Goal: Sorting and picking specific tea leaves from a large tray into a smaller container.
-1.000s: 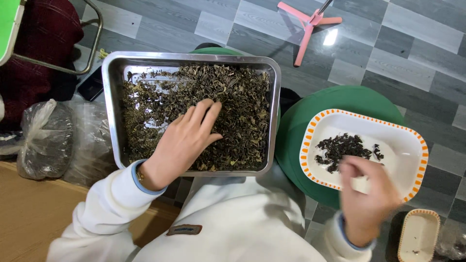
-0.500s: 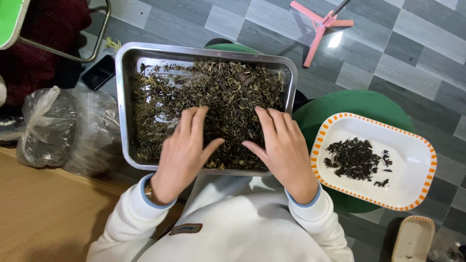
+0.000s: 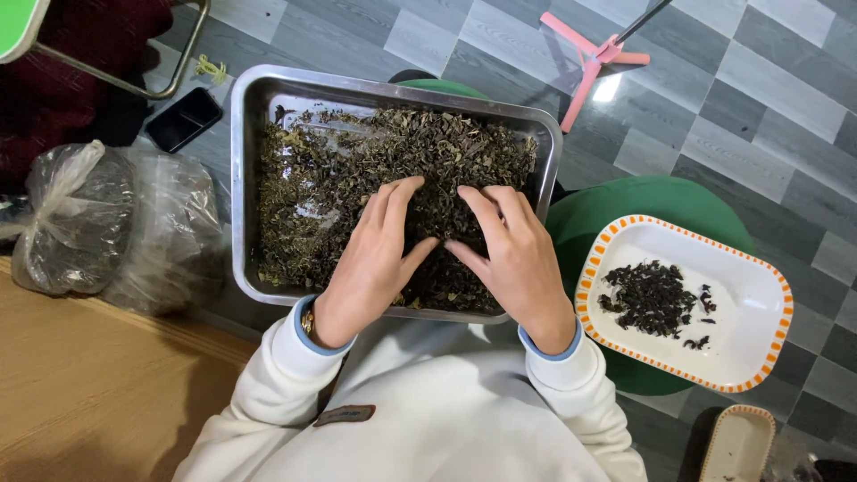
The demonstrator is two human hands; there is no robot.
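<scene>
A: Where's the pile of dark dried leaves (image 3: 357, 170)?

B: In my rectangular steel tray (image 3: 239, 178). Left hand (image 3: 373, 259) and right hand (image 3: 513, 259) lie flat on it, fingers spread, gripping nothing. White orange-rimmed dish (image 3: 759, 303) sits just right.

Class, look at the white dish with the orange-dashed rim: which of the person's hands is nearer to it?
Right. The right hand rests on the dried leaves in the metal tray, on the side next to the white dish. The left hand lies beside it, farther from the dish.
</scene>
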